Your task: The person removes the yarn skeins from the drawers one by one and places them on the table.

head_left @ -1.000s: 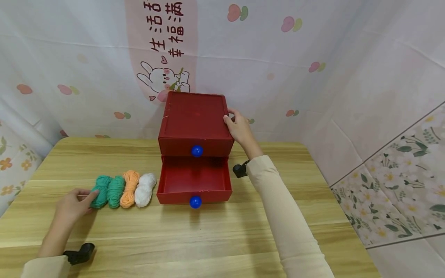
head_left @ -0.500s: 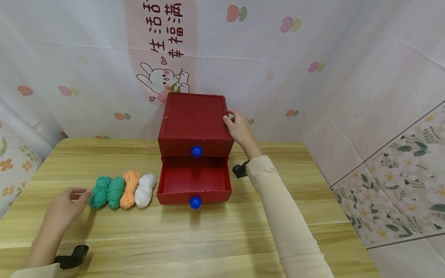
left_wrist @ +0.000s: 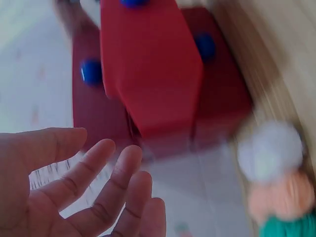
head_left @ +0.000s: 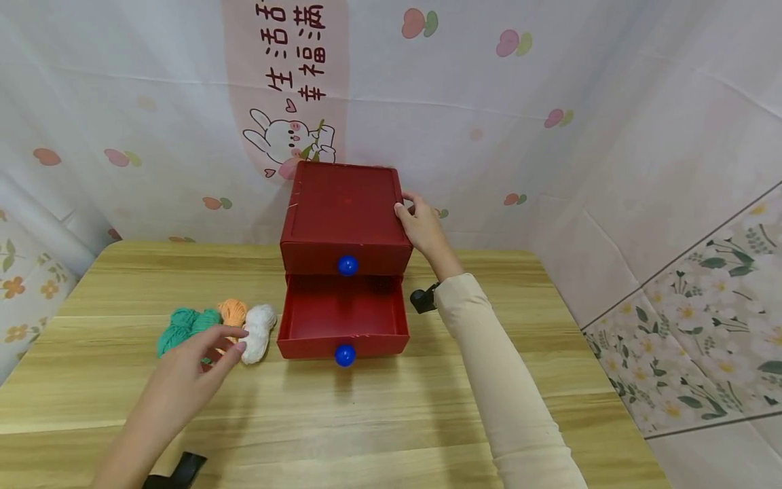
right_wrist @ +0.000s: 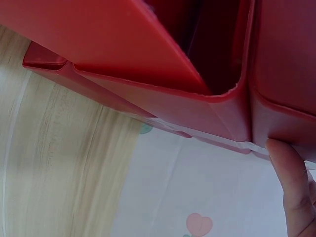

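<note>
My left hand [head_left: 189, 377], fingers loosely bent and apart, hovers over the row of yarn skeins. Its fingertips are near the white skein [head_left: 261, 318]; whether they touch is unclear, but the left wrist view shows nothing held. Behind it lie an orange skein [head_left: 233, 312], partly covered, and two green ones, the outer green skein [head_left: 177, 329] at the far left. My right hand [head_left: 425, 229] rests against the right side of a red drawer cabinet [head_left: 345, 204], thumb at the upper edge. The cabinet's pulled-out drawer [head_left: 343, 348] has nothing visible inside.
Above the pulled-out drawer, the top drawer [head_left: 311, 260] is closed with a blue knob [head_left: 347, 265]. In the left wrist view a lower drawer [left_wrist: 222, 89] also shows. Wooden table [head_left: 379, 421] stretches in front; a printed curtain [head_left: 476, 88] hangs close behind.
My left hand has let go of the outer green skein, drawn back left, then swung right across the skeins toward the white one. My right hand and the cabinet stay put.
</note>
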`<state>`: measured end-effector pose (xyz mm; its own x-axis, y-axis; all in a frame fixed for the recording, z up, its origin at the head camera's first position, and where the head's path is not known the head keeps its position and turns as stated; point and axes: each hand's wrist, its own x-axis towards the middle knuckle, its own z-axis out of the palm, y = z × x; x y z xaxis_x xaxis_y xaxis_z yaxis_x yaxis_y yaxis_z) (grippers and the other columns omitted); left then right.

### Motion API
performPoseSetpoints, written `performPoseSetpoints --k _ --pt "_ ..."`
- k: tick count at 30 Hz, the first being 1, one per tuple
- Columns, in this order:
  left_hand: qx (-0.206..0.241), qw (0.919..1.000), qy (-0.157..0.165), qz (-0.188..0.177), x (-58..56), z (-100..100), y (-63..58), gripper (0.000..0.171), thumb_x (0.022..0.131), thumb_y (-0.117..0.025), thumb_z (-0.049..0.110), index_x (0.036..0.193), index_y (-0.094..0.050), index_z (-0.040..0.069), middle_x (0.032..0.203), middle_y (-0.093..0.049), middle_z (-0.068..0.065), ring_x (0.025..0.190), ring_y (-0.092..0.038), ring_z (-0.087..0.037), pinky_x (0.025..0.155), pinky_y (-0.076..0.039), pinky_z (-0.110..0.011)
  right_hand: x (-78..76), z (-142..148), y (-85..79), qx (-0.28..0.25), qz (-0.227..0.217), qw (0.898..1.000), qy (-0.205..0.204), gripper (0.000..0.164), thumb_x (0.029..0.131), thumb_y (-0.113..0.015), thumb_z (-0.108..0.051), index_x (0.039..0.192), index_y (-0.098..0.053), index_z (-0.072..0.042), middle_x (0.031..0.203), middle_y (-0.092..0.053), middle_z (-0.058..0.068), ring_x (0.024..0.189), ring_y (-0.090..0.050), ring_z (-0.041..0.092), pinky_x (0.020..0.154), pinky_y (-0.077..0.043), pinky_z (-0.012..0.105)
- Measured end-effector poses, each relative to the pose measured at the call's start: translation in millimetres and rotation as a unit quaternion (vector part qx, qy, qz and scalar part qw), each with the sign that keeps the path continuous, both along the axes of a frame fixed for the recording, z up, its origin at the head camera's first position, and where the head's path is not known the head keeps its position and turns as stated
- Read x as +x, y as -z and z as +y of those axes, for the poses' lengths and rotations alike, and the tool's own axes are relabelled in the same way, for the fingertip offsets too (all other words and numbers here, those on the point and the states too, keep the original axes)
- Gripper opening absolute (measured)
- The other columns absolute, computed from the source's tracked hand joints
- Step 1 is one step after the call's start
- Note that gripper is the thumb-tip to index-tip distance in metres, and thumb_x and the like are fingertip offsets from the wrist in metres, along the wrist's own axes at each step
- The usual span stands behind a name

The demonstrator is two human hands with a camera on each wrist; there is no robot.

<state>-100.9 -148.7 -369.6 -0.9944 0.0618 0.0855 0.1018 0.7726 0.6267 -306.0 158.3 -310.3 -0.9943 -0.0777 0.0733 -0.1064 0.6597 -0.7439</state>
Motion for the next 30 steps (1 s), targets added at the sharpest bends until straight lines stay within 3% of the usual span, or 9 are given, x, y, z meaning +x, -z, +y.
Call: performPoseSetpoints --k 7,12,15,18,23,30 --pt "0.04 0.9968 0.068 -0.014 9.5 49.0 0.7 0.017 0.09 -0.061 0.025 0.107 -0.064 0.022 0.086 -0.064 0.01 0.077 -0.057 -0.006 0.064 -0.048 -0.019 -1.2 0.2 1.5 -0.002 0.005 1.0 -0.002 0.049 0.1 -0.039 -0.031 0.143 -0.033 -0.01 0.109 -0.057 0.016 0.088 -0.058 0.027 0.076 -0.049 0.037" --pt "0.051 0.9922 0.113 -0.007 12.1 75.0 9.9 0.026 0.088 -0.063 0.022 0.113 -0.061 0.028 0.099 -0.066 0.011 0.087 -0.061 -0.008 0.071 -0.052 -0.025 -0.5 0.2 1.1 -0.003 0.004 1.0 -0.002 0.049 0.1 -0.039 -0.032 0.144 -0.033 -0.01 0.109 -0.056 0.016 0.088 -0.058 0.027 0.076 -0.049 0.037" --pt "0.032 0.9929 0.115 -0.004 9.6 86.6 16.3 0.036 0.088 -0.065 0.024 0.121 -0.057 0.031 0.111 -0.065 0.004 0.093 -0.063 -0.015 0.076 -0.054 -0.035 -0.1 0.5 1.1 -0.004 0.003 1.0 -0.002 0.049 0.1 -0.038 -0.032 0.144 -0.032 -0.01 0.109 -0.056 0.016 0.088 -0.059 0.027 0.076 -0.049 0.037" --pt "0.019 0.9939 0.108 0.006 4.8 94.9 23.7 0.039 0.087 -0.065 0.024 0.124 -0.054 0.033 0.111 -0.065 0.002 0.094 -0.063 -0.019 0.077 -0.054 -0.037 -0.2 0.8 1.3 -0.005 0.002 1.0 -0.003 0.049 0.1 -0.038 -0.032 0.144 -0.032 -0.011 0.109 -0.056 0.016 0.087 -0.059 0.027 0.076 -0.05 0.036" --pt "0.027 0.9945 0.096 0.032 -2.4 103.6 31.4 0.035 0.084 -0.069 0.02 0.115 -0.057 0.029 0.104 -0.067 0.005 0.092 -0.065 -0.016 0.079 -0.054 -0.035 0.2 1.1 1.7 -0.005 0.003 1.0 -0.005 0.048 0.1 -0.038 -0.032 0.143 -0.033 -0.012 0.108 -0.056 0.016 0.087 -0.059 0.027 0.075 -0.05 0.037" --pt "0.028 0.9942 0.084 0.061 -7.6 111.3 32.9 0.031 0.079 -0.074 0.017 0.105 -0.059 0.023 0.097 -0.071 0.005 0.088 -0.067 -0.015 0.076 -0.055 -0.033 1.1 0.7 0.3 -0.01 -0.001 1.0 -0.005 0.048 0.1 -0.039 -0.032 0.143 -0.033 -0.012 0.109 -0.056 0.016 0.087 -0.058 0.027 0.076 -0.049 0.038"
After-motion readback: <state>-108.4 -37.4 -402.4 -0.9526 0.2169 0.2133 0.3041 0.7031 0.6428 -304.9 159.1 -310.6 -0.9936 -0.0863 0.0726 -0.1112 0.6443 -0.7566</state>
